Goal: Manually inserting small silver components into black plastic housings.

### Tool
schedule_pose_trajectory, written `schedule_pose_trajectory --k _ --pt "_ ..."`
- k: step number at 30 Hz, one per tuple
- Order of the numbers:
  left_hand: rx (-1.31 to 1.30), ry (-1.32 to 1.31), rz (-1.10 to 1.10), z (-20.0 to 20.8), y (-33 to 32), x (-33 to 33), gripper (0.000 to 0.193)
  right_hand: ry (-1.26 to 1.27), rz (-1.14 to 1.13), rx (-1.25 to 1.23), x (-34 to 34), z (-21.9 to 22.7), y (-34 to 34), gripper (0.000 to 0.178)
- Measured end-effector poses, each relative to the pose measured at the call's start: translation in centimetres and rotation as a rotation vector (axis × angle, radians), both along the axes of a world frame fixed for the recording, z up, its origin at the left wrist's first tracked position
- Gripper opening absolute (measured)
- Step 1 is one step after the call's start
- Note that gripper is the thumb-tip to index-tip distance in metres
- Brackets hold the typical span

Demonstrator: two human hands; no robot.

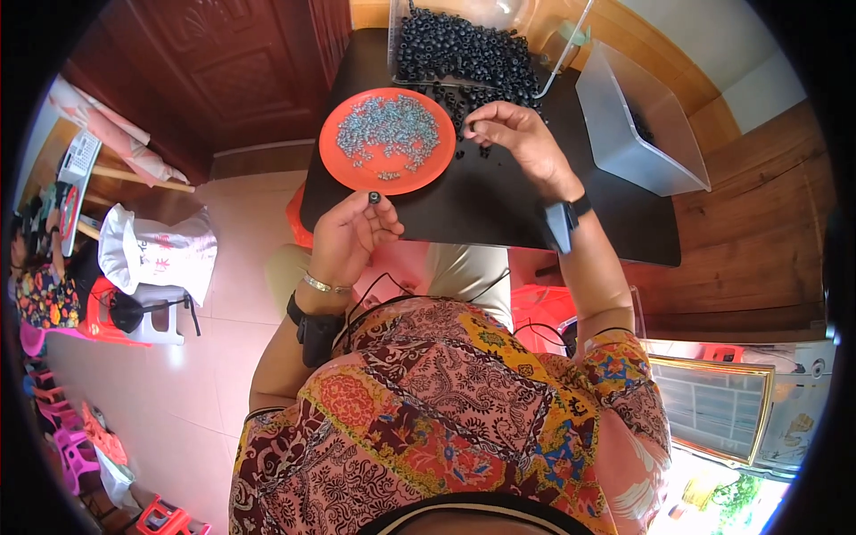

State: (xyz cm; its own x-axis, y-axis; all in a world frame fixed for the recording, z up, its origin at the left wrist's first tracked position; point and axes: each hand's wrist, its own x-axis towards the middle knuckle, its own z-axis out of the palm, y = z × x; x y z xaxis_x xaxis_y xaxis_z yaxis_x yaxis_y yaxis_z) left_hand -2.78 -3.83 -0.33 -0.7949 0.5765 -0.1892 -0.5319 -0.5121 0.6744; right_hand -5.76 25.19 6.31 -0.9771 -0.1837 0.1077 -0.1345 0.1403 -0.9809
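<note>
My left hand (348, 239), palm up at the table's near edge, pinches a small black ring-shaped part (374, 197) between thumb and fingertip. A round orange-red plate (333, 152) lies just beyond it, holding many tiny silvery-blue metal pieces (390, 127). To the right of the plate, my right hand (526, 150) is raised over the table, thumb and forefinger closed on a small black part (472, 128). Loose black parts (459, 52) like those held fill a clear plastic bin at the back and spill onto the table beside my right fingers.
The dark table (499, 209) ends at a wooden panel (749, 196) on the right. A translucent plastic bin (615, 134) stands at its right, with a few black parts inside. To the left are a white sack (169, 254), plastic stools (67, 446) and another person (45, 290).
</note>
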Motion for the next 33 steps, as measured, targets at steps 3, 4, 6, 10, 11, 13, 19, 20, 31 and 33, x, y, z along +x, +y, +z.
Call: schedule_pose_trajectory --k 3,4,6,10,11,13,19,20,31,33 --pt "0.029 0.042 -0.044 1.1 0.7 0.1 0.028 -0.036 0.082 -0.31 1.8 -0.1 -2.9 0.019" --pt "0.049 0.06 -0.067 1.6 1.0 0.2 0.028 -0.072 0.104 -0.38 2.2 -0.3 -3.7 0.019" --pt "0.056 0.07 -0.074 2.1 1.2 0.2 0.029 -0.106 0.184 -0.517 2.5 -0.9 -4.9 0.019" --pt "0.066 0.093 -0.087 3.3 1.3 0.5 0.031 -0.172 0.202 -0.649 2.9 -1.1 -6.9 0.02" --pt "0.064 0.093 -0.083 3.5 1.3 0.6 0.031 -0.184 0.23 -0.691 2.9 -1.4 -7.1 0.02" --pt "0.057 0.115 -0.089 3.6 1.2 0.8 0.032 -0.198 0.265 -0.734 3.0 -1.5 -7.7 0.021" --pt "0.123 0.11 -0.099 3.2 1.0 0.9 0.032 -0.227 0.213 -0.732 3.6 -1.7 -8.8 0.017" --pt "0.123 0.108 -0.096 3.1 1.0 0.9 0.032 -0.222 0.201 -0.723 3.6 -1.8 -8.7 0.017" --pt "0.049 0.096 -0.029 3.3 1.3 1.1 0.029 0.023 0.115 -0.235 3.9 0.8 -8.4 0.013" --pt "0.039 0.093 -0.02 3.2 1.4 1.1 0.028 0.067 0.109 -0.188 4.5 1.4 -9.1 0.01"
